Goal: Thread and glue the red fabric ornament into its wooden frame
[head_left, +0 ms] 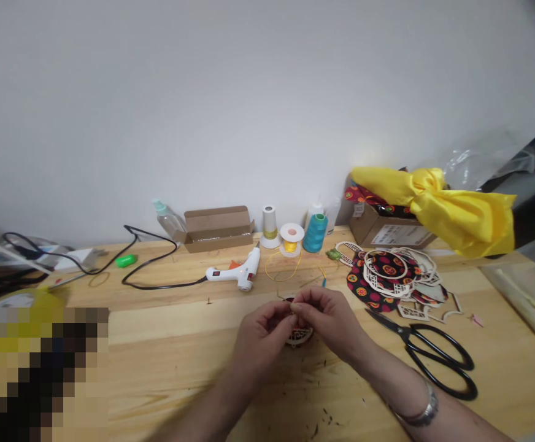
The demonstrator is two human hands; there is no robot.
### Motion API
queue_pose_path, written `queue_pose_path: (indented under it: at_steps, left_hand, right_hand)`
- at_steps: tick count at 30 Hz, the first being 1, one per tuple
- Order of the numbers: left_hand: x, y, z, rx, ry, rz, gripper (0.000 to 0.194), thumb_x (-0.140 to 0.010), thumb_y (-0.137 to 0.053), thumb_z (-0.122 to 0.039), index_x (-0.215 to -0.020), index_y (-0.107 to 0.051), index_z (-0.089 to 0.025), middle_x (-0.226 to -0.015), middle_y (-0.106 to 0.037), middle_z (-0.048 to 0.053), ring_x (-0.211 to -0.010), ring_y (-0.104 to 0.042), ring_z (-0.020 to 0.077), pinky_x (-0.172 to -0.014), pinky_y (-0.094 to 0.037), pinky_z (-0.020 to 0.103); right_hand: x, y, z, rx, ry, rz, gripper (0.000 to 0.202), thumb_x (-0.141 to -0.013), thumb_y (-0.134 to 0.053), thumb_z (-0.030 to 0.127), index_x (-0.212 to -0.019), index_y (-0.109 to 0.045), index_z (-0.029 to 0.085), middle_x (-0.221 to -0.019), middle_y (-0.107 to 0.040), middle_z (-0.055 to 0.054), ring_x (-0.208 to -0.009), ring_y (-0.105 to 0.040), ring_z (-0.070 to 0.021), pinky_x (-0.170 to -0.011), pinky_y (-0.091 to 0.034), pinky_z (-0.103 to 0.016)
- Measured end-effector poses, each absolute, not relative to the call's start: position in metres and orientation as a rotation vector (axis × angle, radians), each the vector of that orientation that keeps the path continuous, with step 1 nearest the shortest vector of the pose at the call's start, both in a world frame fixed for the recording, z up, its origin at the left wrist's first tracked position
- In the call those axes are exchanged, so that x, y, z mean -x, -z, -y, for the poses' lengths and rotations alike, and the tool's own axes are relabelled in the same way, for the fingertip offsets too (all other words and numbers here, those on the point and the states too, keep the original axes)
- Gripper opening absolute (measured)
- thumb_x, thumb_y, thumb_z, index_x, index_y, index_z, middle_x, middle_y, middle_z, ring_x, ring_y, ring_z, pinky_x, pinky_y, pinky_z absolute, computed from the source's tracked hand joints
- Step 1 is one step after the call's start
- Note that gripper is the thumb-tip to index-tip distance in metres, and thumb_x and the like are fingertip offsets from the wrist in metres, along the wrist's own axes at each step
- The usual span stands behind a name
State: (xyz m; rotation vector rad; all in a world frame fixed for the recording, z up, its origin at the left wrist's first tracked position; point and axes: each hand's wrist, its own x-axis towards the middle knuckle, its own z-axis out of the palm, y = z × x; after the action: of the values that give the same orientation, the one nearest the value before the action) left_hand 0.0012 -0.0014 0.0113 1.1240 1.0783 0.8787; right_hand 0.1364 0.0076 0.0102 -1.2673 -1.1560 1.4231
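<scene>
My left hand (267,328) and my right hand (325,316) meet over the middle of the wooden table. Their thumbs and fingertips are pinched together, almost touching. A thin yellowish cord (282,297) sticks out from between the fingertips; most of it is hidden. Just under the hands lies a small round ornament (299,337) with a pale lattice front and some dark red showing, partly covered by my fingers. To the right of my right hand rest large black-handled scissors (426,347), blades slightly apart.
A white glue gun (237,273) with a black cable lies behind the hands. Farther back stand a yellow cord spool (291,236), a teal thread cone (316,233) and an opened cardboard box (219,230). Lattice cut-outs (387,276) on patterned fabric lie right, near yellow cloth (470,212).
</scene>
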Motion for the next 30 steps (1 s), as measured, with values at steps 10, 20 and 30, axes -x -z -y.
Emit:
queue_pose_path:
  at_steps: [10, 20, 30]
  left_hand:
    - [0.0031, -0.0124, -0.001, -0.998, -0.878, -1.099, 0.012, -0.068, -0.064, -0.024, -0.068, -0.069, -0.014, -0.063, -0.066, 0.001, -0.058, -0.054, 0.0104, -0.056, -0.041, 0.019]
    - [0.003, -0.0163, -0.0021, -0.88, -0.864, -1.04, 0.009, -0.065, -0.066, -0.022, -0.063, -0.069, -0.014, -0.055, -0.064, 0.0, -0.051, -0.053, 0.0083, -0.054, -0.042, 0.018]
    - [0.0065, -0.0134, -0.0056, -0.897, -0.936, -1.071, 0.012, -0.064, -0.067, -0.024, -0.062, -0.067, -0.013, -0.058, -0.064, 0.001, -0.055, -0.054, 0.0103, -0.056, -0.042, 0.02]
  right_hand:
    - [-0.1353, -0.0062, -0.0074, 1.192, -1.561, 1.041, 0.017, -0.064, -0.065, 0.029, -0.062, -0.057, 0.015, -0.049, -0.055, 0.004, -0.046, -0.046, -0.0078, -0.045, -0.033, -0.02]
    - [-0.1348, -0.0148, -0.0036, 1.166, -1.671, 0.935, 0.02, -0.062, -0.069, 0.029, -0.063, -0.056, 0.014, -0.048, -0.055, 0.004, -0.041, -0.044, -0.0052, -0.039, -0.029, -0.017]
    - [-0.1403, -0.015, -0.0057, 1.217, -1.47, 1.287, 0.021, -0.074, -0.057, 0.034, -0.07, -0.059, 0.014, -0.057, -0.057, 0.001, -0.052, -0.049, -0.0092, -0.05, -0.038, -0.021]
